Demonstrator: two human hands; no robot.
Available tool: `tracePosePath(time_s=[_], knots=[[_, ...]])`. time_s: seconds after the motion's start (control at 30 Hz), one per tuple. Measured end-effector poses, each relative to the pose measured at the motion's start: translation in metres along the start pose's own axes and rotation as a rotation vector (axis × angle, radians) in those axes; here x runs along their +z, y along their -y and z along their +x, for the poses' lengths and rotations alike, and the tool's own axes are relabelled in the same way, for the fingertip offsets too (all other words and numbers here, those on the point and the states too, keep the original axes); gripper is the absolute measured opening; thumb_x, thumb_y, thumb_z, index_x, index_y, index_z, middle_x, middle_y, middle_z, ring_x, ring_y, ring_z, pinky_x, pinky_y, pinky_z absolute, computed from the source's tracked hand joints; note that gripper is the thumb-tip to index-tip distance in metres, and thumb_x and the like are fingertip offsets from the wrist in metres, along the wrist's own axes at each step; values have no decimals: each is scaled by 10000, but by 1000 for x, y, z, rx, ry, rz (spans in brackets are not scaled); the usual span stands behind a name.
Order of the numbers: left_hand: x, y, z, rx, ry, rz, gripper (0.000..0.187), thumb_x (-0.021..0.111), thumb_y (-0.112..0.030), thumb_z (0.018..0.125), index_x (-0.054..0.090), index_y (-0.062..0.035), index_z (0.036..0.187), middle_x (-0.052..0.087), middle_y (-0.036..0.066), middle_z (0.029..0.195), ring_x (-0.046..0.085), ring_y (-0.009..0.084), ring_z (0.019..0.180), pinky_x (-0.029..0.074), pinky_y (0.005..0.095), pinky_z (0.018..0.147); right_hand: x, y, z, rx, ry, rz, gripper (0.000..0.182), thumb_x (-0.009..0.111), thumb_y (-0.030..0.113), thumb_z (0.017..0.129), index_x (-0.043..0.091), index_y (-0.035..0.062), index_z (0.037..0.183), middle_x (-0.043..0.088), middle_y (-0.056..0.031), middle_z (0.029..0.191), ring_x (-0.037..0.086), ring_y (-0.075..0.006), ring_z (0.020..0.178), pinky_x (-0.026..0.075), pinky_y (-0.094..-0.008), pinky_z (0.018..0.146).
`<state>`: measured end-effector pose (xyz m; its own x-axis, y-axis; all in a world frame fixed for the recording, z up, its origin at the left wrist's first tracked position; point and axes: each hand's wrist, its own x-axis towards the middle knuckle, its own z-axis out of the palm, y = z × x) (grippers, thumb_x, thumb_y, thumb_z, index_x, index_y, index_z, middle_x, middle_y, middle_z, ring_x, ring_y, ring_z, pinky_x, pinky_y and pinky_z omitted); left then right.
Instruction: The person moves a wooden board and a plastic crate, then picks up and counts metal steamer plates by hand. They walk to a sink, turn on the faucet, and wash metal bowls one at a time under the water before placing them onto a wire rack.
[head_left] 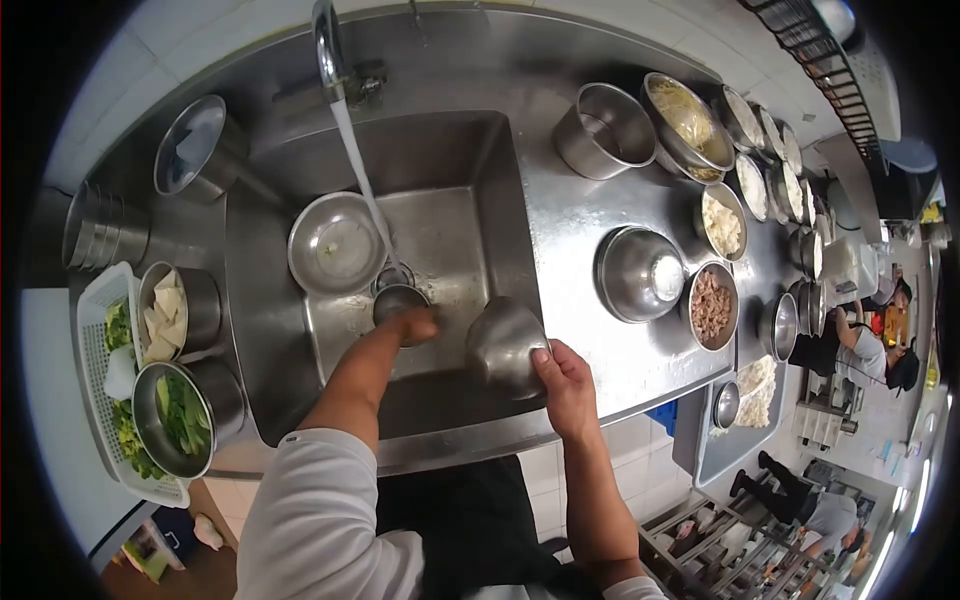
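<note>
Water runs from the tap (328,50) into a steel sink (440,215). My left hand (415,325) is down in the sink at a small steel bowl (398,300) under the stream; its fingers are blurred and partly hidden. Over the sink's right side, my right hand (566,385) holds a steel bowl (505,348) by its rim, thumb on the near side. A wider steel bowl (338,243) with a little water and a green scrap lies at the sink's back left.
Left of the sink are a pot of leafy greens (183,415), a pot of pale chunks (165,315) and a white basket (95,380). On the right counter stand an upturned bowl (640,275), an empty pot (605,130) and several food bowls. People work at far right.
</note>
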<state>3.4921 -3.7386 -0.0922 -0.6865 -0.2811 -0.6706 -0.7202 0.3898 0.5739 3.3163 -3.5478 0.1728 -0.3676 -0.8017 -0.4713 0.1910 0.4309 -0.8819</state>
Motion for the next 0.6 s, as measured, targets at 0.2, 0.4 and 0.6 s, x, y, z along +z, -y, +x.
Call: tracePosePath(time_s=[0.2, 0.4, 0.6], knots=[[37, 17, -38, -118, -232, 658, 802, 641, -313, 778, 242, -81, 1434, 435, 211, 1352, 528, 463, 1104, 442, 516, 894, 3, 1, -7, 21, -73, 36, 243, 528, 225, 950, 630, 6, 970, 572, 49, 798, 461, -37, 747, 383, -206, 691], [35, 25, -10, 5, -233, 415, 313, 489, -67, 827, 608, -34, 1114, 598, 197, 1104, 613, 365, 948, 501, 475, 786, 1, -3, -7, 26, -50, -11, 232, 502, 191, 960, 619, -6, 994, 636, -9, 885, 547, -68, 793, 432, -224, 743], [-61, 23, 26, -345, -910, -351, 158, 529, -121, 837, 646, -23, 877, 655, 204, 867, 627, 384, 851, 486, 468, 749, 12, 16, -10, -39, -62, -40, 241, 533, 222, 947, 634, 3, 961, 589, 42, 800, 474, -41, 746, 390, -208, 694]])
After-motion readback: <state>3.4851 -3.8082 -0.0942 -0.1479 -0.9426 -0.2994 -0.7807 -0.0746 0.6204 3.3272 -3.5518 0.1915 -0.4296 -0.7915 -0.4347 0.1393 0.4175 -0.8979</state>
